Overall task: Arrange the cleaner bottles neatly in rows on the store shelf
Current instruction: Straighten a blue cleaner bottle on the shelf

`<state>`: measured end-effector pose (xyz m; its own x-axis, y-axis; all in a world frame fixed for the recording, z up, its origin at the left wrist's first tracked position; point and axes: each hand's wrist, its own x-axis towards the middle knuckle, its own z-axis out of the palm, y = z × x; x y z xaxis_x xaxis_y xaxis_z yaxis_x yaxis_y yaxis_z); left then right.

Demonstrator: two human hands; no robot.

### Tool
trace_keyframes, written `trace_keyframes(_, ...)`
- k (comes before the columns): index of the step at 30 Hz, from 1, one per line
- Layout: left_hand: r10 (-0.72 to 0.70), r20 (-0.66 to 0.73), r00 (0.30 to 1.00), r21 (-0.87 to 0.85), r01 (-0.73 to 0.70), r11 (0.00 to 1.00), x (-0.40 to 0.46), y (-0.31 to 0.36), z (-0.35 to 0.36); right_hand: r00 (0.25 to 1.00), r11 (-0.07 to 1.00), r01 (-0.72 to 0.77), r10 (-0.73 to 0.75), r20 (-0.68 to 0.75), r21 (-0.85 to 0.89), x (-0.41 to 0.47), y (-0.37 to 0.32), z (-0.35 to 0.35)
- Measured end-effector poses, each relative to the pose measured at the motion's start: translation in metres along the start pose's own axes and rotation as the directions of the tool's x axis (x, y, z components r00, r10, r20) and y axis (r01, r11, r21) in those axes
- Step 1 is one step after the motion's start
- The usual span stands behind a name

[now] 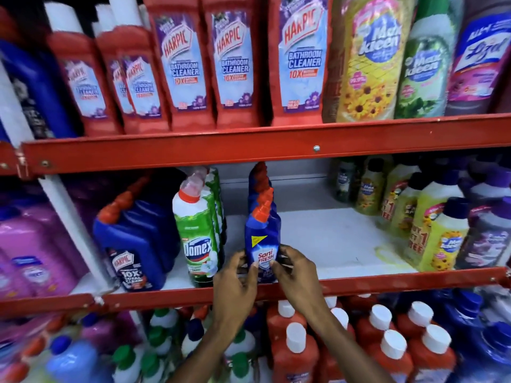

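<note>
A blue Sani Fresh bottle [262,233] with an orange cap stands upright at the front of the middle shelf [331,239], heading a row of like bottles behind it. My left hand [235,286] holds its lower left side and my right hand [296,272] its lower right side. Left of it stands a row of green Domex bottles [197,241], then blue Harpic bottles [130,244]. Yellow Max Kleen bottles [439,239] line the shelf's right end.
Red Harpic bathroom cleaner bottles [235,64] fill the upper shelf. Orange bottles with white caps [296,352] crowd the lower shelf. A red shelf rail [387,283] runs under my hands. Bare white shelf lies between the Sani Fresh row and the yellow bottles.
</note>
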<state>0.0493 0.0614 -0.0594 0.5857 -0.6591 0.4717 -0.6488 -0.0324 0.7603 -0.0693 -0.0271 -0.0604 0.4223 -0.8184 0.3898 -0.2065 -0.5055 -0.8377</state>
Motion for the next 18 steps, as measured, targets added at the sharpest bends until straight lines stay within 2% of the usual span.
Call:
trace_keyframes(2, -0.027, 0.02, 0.999, -0.041, 0.028, 0.999, 0.001, -0.004, -0.001, 0.999, 0.999, -0.027, 0.028, -0.025, 0.022, -0.001, 0.003, 0.002)
trace_keyframes(5, -0.09, 0.089, 0.992, -0.195, 0.106, 0.975, 0.003, 0.001, -0.003, 0.993, 0.987, -0.088, 0.098, -0.071, 0.137, -0.003, 0.002, 0.004)
trace_keyframes(8, -0.189, 0.205, 0.96, -0.418, 0.261, 0.87, 0.008, 0.01, -0.002, 0.981, 0.939, -0.188, 0.194, 0.009, 0.288, 0.003, -0.004, 0.005)
trace_keyframes(12, -0.266, 0.333, 0.905, -0.568, 0.417, 0.71, 0.013, 0.021, 0.002, 0.969, 0.876, -0.245, 0.205, 0.141, 0.416, 0.013, -0.005, 0.013)
trace_keyframes(18, -0.268, 0.404, 0.875, -0.574, 0.47, 0.671, 0.014, 0.029, 0.006, 0.955, 0.813, -0.296, 0.251, 0.157, 0.501, 0.016, 0.011, 0.023)
